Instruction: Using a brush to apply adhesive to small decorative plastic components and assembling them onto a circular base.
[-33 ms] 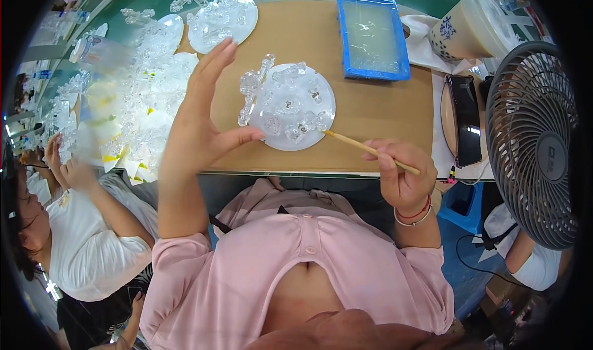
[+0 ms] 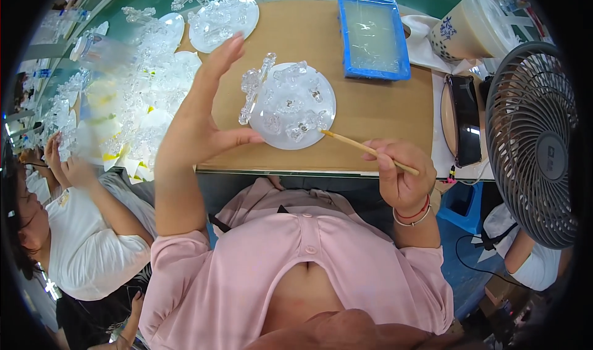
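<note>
A round white plate lies on the brown board, bearing several clear, glassy-looking pieces. One long clear piece lies across its left rim. My left hand is open at the plate's left, thumb and fingers spread wide. Its thumb tip comes close to the plate's lower left rim, with nothing in its grasp. Between thumb and fingers of my right hand is a thin wooden stick. The stick's tip is at a clear piece on the plate's lower right; whether it touches cannot be made out.
Behind lie a second plate of clear pieces and a blue-framed tray. At the right are a lidded drink cup, a dark case and a grey fan. A heap of clear pieces covers the left; a person sits beside it.
My left hand has shifted slightly, its fingertips a little up and right and its thumb a little down. My right hand and the wooden stick have stayed almost in place.
</note>
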A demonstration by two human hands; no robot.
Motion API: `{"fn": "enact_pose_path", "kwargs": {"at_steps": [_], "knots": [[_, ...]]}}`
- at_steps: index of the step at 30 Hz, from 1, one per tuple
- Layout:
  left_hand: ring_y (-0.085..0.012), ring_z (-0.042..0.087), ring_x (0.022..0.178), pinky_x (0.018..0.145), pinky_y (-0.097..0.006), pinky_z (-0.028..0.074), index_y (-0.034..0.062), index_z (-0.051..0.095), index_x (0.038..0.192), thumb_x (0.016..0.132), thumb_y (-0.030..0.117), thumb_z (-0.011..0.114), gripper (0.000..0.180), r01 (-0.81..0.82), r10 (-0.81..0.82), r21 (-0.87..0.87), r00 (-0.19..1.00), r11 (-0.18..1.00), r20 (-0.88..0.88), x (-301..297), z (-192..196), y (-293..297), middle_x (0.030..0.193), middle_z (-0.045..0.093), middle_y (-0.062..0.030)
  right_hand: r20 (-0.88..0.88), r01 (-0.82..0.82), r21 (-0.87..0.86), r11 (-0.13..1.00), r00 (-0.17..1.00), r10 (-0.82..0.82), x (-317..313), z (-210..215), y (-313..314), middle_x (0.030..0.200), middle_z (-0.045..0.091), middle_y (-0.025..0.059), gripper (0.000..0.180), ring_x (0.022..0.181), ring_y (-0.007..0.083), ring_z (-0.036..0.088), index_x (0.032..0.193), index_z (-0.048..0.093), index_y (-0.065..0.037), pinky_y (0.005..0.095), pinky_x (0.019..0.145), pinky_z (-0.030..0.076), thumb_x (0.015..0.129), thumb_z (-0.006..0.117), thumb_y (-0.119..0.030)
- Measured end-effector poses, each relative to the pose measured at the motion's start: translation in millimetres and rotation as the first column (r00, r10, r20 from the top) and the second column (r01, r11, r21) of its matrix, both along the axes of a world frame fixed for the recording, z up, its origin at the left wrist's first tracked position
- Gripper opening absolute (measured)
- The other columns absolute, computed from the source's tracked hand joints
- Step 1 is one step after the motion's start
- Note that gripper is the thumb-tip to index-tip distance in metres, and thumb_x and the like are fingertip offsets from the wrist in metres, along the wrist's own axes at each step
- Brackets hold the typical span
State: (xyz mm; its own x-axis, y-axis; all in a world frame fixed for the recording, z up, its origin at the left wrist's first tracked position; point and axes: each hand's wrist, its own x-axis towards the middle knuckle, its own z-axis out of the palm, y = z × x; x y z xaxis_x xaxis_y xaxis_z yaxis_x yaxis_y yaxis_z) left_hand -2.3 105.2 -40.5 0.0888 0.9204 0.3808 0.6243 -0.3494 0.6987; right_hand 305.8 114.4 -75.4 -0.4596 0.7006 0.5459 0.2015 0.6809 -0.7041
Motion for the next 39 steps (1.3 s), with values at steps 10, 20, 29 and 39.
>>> {"fn": "enact_pose_path", "kwargs": {"at_steps": [10,20,29,39], "knots": [[-0.0288,0.044,0.128,0.105,-0.039,0.035,0.0110,0.051,0.126,0.056,0.014,0.087,0.078,0.420,-0.417,-0.120,0.907,0.899,0.055,-16.1,-1.2,16.0,0.137,0.047,-0.0118,0.057,-0.036,0.081,0.996,0.998,0.032,-11.1,10.6,-8.3,0.075,0.066,0.0164,0.003,0.066,0.0245,0.067,0.091,0.055,0.002,0.0311,0.060,0.054,0.090,0.053,0.000],[-0.0298,0.048,0.121,0.098,-0.040,0.041,0.0120,0.054,0.122,0.052,0.019,0.090,0.078,0.135,-0.135,0.013,0.987,0.991,0.091,10.1,-20.2,-25.4,0.130,0.049,-0.0126,0.078,-0.004,0.143,0.990,0.997,-0.008,-13.0,15.6,-0.9,0.072,0.066,0.0126,0.002,0.063,0.0255,0.067,0.086,0.055,0.001,0.0294,0.056,0.052,0.088,0.055,0.002],[-0.0306,0.049,0.115,0.094,-0.040,0.044,0.0116,0.055,0.119,0.048,0.025,0.092,0.082,-0.026,0.015,0.101,0.994,0.995,0.106,21.2,-31.9,-37.1,0.127,0.049,-0.0127,0.085,0.008,0.142,0.990,0.996,-0.020,-16.5,18.9,8.9,0.069,0.065,0.0120,0.002,0.064,0.0265,0.068,0.085,0.056,0.000,0.0302,0.057,0.052,0.087,0.057,0.001],[-0.0248,0.043,0.118,0.097,-0.037,0.043,0.0093,0.048,0.124,0.050,0.045,0.089,0.092,-0.190,0.192,0.191,0.981,0.963,0.010,38.9,-47.0,-37.1,0.127,0.039,-0.0108,-0.010,-0.040,0.011,0.999,0.999,0.040,-9.8,17.2,3.1,0.072,0.065,0.0180,0.007,0.064,0.0261,0.067,0.088,0.057,0.001,0.0306,0.054,0.052,0.090,0.056,-0.005]]}}
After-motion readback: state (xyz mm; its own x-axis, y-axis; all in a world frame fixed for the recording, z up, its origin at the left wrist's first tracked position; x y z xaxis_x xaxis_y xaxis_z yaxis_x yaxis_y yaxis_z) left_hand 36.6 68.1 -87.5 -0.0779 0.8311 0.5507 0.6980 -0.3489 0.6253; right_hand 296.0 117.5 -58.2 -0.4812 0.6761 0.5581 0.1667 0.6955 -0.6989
